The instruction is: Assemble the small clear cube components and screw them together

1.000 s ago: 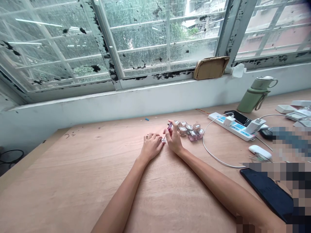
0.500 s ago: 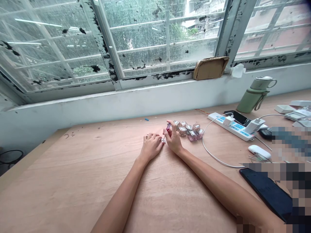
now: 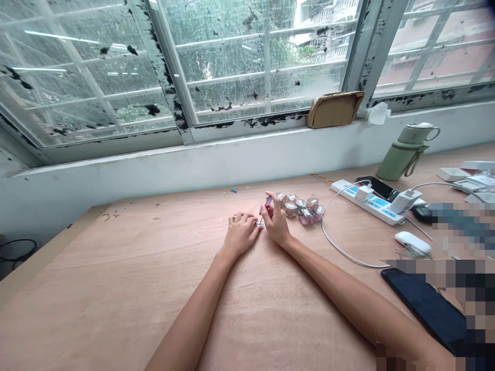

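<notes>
My right hand [image 3: 277,222] is closed round a small screwdriver [image 3: 268,202] with a reddish-purple handle, held upright. Its thin shaft points down to a small clear piece [image 3: 260,224] on the table. Palm down, my left hand [image 3: 242,230] rests just left of that piece, with its fingertips pressed against the piece's edge. What the piece is cannot be made out. Right behind my right hand stand several small clear hexagonal boxes [image 3: 291,207] with white labels, some tinted brown or pink.
A white power strip [image 3: 369,202] with plugged chargers lies to the right, its cable [image 3: 340,251] looping across the wooden table. Beyond are a green bottle [image 3: 400,157], a black mouse [image 3: 422,213], a white case [image 3: 413,242] and a dark phone [image 3: 423,306]. A small blue bit [image 3: 233,190] lies near the wall.
</notes>
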Tool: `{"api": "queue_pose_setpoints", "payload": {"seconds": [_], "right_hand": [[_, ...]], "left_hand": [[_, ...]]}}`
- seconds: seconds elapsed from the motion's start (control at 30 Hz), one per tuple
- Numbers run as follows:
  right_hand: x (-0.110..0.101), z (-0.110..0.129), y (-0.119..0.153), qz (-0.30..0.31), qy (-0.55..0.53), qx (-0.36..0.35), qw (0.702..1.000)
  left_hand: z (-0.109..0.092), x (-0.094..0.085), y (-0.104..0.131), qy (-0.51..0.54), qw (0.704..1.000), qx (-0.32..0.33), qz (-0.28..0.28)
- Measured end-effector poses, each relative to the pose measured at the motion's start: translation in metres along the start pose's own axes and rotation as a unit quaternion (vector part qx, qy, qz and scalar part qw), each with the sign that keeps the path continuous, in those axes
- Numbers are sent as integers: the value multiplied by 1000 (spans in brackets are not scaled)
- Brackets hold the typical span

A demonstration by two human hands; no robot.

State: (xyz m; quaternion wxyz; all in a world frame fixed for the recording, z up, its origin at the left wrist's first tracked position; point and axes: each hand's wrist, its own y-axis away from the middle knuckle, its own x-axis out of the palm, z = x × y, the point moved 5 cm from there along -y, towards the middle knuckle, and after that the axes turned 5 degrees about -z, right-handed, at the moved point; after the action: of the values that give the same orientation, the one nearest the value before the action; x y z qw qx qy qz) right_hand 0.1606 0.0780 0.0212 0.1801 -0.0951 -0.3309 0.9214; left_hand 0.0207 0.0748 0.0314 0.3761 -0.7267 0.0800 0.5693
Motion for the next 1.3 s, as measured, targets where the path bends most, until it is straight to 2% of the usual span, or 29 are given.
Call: {"api": "queue_pose_setpoints", "payload": {"seconds": [1.3], "right_hand": [[0,1,0,-2,-2,2,1000]], "left_hand": [[0,-1,1,-5,1000,2,0]]}}
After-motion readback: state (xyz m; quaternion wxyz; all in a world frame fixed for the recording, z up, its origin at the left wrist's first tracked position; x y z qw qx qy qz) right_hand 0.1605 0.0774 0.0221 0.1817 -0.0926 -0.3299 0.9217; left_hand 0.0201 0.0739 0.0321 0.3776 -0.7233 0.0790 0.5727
